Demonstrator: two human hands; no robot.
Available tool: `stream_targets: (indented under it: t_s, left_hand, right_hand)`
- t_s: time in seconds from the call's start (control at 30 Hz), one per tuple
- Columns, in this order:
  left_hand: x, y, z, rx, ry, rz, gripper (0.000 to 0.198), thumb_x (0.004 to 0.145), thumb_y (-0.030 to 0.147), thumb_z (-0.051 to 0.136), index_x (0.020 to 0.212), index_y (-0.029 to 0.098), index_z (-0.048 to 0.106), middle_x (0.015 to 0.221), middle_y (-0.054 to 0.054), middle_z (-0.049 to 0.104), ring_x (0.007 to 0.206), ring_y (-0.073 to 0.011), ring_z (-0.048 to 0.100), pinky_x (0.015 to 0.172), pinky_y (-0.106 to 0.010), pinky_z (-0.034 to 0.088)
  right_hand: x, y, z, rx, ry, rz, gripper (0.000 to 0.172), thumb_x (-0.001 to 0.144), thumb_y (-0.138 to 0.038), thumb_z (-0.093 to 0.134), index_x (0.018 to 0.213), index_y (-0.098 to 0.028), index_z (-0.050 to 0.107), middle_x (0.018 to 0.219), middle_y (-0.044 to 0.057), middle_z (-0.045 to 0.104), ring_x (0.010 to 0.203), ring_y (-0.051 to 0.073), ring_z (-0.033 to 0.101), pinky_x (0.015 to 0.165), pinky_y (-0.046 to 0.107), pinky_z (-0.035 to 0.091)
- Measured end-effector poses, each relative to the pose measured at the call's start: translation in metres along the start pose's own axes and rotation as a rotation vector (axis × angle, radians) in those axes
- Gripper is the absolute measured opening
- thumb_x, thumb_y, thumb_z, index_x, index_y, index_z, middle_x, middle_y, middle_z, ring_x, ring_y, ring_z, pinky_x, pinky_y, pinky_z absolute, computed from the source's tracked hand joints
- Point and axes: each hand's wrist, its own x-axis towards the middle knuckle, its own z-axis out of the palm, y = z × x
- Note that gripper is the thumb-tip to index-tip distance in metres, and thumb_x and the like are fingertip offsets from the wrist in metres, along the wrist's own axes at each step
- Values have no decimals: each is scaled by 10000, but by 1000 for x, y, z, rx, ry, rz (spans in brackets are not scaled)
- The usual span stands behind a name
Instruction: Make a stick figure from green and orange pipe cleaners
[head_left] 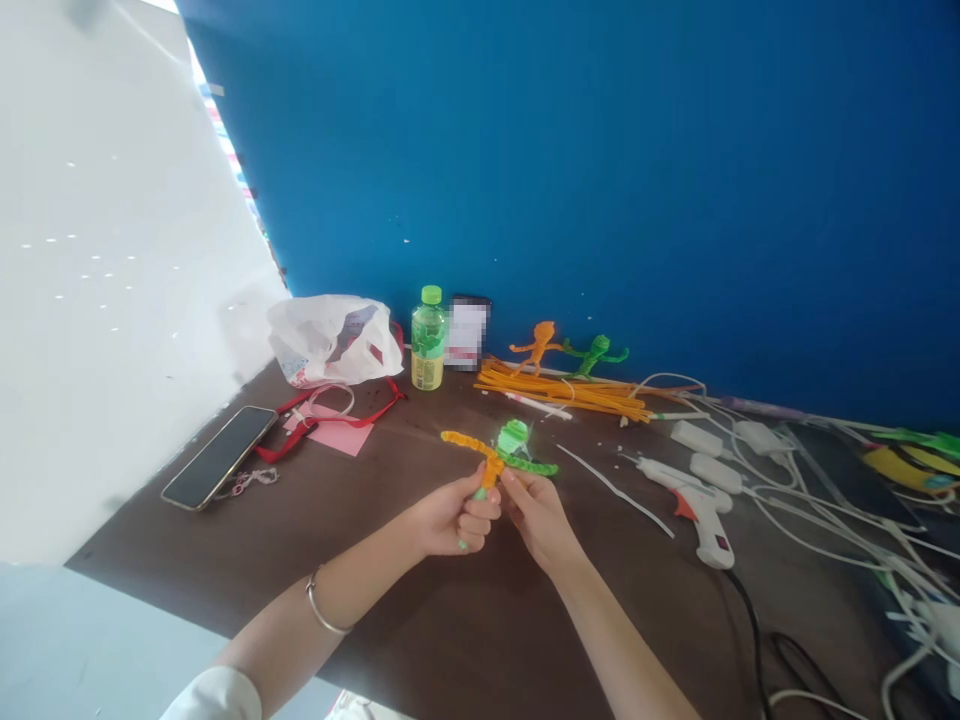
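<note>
Above the table's front half, my left hand (461, 515) and my right hand (541, 510) hold a pipe-cleaner figure (493, 468) between them. It has a green coiled head, an orange body, one orange arm stretching left and one green arm to the right. The left fingers and thumb pinch the orange body from one side; the right thumb and fingers close on it from the other. Its lower end is hidden by my fingers. Behind it, an orange pipe-cleaner figure (541, 347) and a green pipe-cleaner figure (598, 355) lean near the blue wall.
A bundle of orange pipe cleaners (566, 390) lies at the back. To the right are a hot glue gun (694, 505), a white stem (616, 490) and tangled white cables (817, 515). A drink bottle (428, 345), plastic bag (330, 340) and phone (220, 458) are on the left.
</note>
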Motion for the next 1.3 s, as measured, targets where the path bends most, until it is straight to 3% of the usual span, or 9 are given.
stream_targets:
  t_s: [0.17, 0.3, 0.4, 0.47, 0.67, 0.87, 0.97, 1.07, 1.3]
  left_hand:
    - [4, -6, 5, 116, 38, 149, 338, 769, 513, 472, 779, 178, 426, 500, 94, 157, 385, -33, 89, 365, -161, 91]
    - [7, -12, 9, 536, 302, 516, 340, 706, 435, 595, 893, 189, 457, 539, 80, 343, 423, -34, 255, 419, -179, 185]
    - [10, -16, 6, 914, 533, 687, 315, 758, 467, 500, 727, 153, 512, 590, 19, 454, 518, -68, 366, 479, -212, 255]
    - [12, -17, 2, 955, 565, 716, 353, 780, 475, 456, 653, 148, 497, 557, 21, 421, 521, -70, 354, 489, -215, 254]
    - [12, -13, 1, 408, 162, 437, 302, 781, 433, 492, 677, 158, 421, 488, 91, 151, 405, -36, 133, 421, -192, 120]
    - [2, -5, 0, 91, -103, 149, 223, 757, 247, 533, 641, 165, 361, 494, 78, 93, 396, -48, 105, 391, -172, 101]
    - [0, -6, -5, -9, -140, 86, 276, 729, 217, 544, 603, 174, 302, 490, 77, 54, 390, -53, 59, 378, -167, 94]
    - [0, -9, -7, -61, -130, 53, 329, 726, 216, 530, 573, 181, 241, 483, 76, 25, 387, -58, 23, 366, -172, 85]
    - [7, -18, 1, 74, -114, 168, 267, 768, 316, 515, 609, 168, 359, 449, 86, 116, 372, -47, 125, 380, -171, 135]
  right_hand:
    - [-2, 10, 1, -43, 171, -90, 352, 676, -497, 602, 635, -147, 607, 516, -15, 503, 473, 91, 401, 446, 222, 308]
    - [-3, 10, 0, -110, 276, -131, 360, 688, -502, 579, 642, -147, 610, 456, -34, 447, 437, 85, 373, 419, 219, 293]
    - [-4, 7, 3, -161, 332, -175, 342, 705, -481, 566, 670, -147, 631, 479, -13, 486, 490, 115, 444, 455, 232, 347]
    - [-5, 5, 5, -182, 335, -190, 324, 716, -459, 562, 702, -146, 645, 523, 8, 530, 542, 141, 490, 491, 248, 385]
    - [-4, 7, 0, -143, 300, -215, 242, 700, -379, 607, 813, -172, 663, 718, 33, 621, 710, 182, 555, 649, 302, 434]
    - [1, 12, -7, 56, 180, -125, 246, 659, -420, 652, 715, -181, 629, 508, -39, 443, 467, 81, 361, 450, 227, 307]
    - [1, 9, -3, 228, 52, -7, 260, 653, -410, 671, 749, -171, 632, 473, -73, 305, 434, 55, 236, 413, 215, 215]
    - [-2, 5, 3, 348, -38, 95, 279, 639, -399, 689, 793, -170, 650, 475, -71, 308, 441, 55, 241, 420, 211, 211]
    - [-8, 2, 10, 402, 69, 75, 247, 647, -400, 679, 767, -188, 644, 563, -28, 498, 470, 69, 390, 452, 207, 298]
